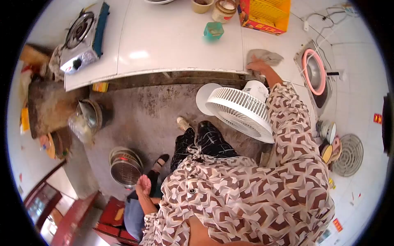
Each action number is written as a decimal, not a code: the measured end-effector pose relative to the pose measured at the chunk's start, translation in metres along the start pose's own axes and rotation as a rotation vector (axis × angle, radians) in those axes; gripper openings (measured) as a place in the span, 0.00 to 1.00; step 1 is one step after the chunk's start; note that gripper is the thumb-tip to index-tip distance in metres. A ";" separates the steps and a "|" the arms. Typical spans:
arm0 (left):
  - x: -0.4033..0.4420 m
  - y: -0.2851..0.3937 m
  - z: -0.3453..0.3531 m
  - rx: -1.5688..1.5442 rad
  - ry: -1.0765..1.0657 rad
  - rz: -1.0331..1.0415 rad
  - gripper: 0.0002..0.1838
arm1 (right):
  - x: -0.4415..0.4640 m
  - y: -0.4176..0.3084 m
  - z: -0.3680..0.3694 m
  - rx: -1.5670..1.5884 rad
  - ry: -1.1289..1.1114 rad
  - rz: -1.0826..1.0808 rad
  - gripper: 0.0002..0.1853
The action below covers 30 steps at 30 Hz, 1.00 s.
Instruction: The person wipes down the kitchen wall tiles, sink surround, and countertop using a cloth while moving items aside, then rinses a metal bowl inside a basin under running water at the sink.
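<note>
My right hand (257,65) lies on a grey-brown cloth (269,56) near the front edge of the white tiled counter (176,45). Its fingers press on the cloth's left part. Low at my left side hangs my left hand (143,185), away from the counter, with its fingers held together and slightly curled; nothing shows in it. A teal plastic container (213,31) stands on the counter to the left of the cloth. Behind it are a jar (224,10) and a small beige cup (201,5). A white fan (242,108) stands below my right forearm.
A gas stove (82,39) sits at the counter's left end, a yellow-red box (264,15) at the back. To the right is a sink with a pink basin (313,71). On the floor are stacked pans (126,167); a seated person's leg (133,217) shows beside me.
</note>
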State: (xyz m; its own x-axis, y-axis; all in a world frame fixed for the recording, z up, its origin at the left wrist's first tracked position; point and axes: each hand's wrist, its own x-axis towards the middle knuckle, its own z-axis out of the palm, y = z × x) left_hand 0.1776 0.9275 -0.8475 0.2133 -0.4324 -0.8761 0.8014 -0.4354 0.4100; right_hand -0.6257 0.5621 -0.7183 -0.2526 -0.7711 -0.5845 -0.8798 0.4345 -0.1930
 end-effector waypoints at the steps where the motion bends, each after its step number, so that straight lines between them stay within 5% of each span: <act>1: 0.012 0.001 -0.008 0.035 -0.020 -0.011 0.12 | -0.013 -0.004 0.001 -0.020 0.010 0.008 0.52; 3: 0.054 -0.001 -0.023 -0.040 -0.096 -0.093 0.12 | -0.009 0.010 0.014 -0.133 0.056 0.001 0.50; 7: -0.015 0.009 0.080 0.229 -0.088 0.019 0.15 | 0.039 0.130 0.037 -0.104 0.338 0.083 0.50; 10: -0.045 0.027 0.114 0.440 -0.072 0.135 0.17 | 0.058 0.130 0.018 0.160 0.499 0.307 0.47; 14: -0.046 0.038 0.103 0.264 -0.134 0.244 0.18 | 0.055 0.107 -0.044 0.515 0.744 0.652 0.42; 17: -0.014 0.065 0.055 0.359 -0.189 0.223 0.18 | 0.008 0.049 -0.020 0.508 0.837 0.499 0.40; 20: 0.050 0.076 0.115 0.363 -0.289 0.205 0.17 | -0.010 0.001 -0.048 0.406 1.032 0.327 0.38; 23: 0.055 0.093 0.126 0.385 -0.348 0.183 0.17 | -0.045 -0.013 0.000 0.217 1.059 0.195 0.36; 25: 0.054 0.089 0.124 0.389 -0.415 0.170 0.17 | -0.108 -0.019 0.039 0.094 0.973 0.024 0.37; 26: 0.027 0.111 0.219 0.548 -0.338 0.181 0.17 | -0.051 -0.040 0.061 0.065 0.824 0.028 0.37; 30: 0.009 0.114 0.265 0.694 -0.336 0.180 0.16 | -0.079 -0.032 0.113 -0.052 0.646 -0.152 0.37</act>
State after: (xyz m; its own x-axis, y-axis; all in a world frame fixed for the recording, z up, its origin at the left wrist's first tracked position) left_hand 0.1231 0.6642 -0.7416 0.0379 -0.7097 -0.7035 0.2150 -0.6817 0.6994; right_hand -0.5318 0.6613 -0.7553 -0.3006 -0.9530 0.0389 -0.9387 0.2884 -0.1886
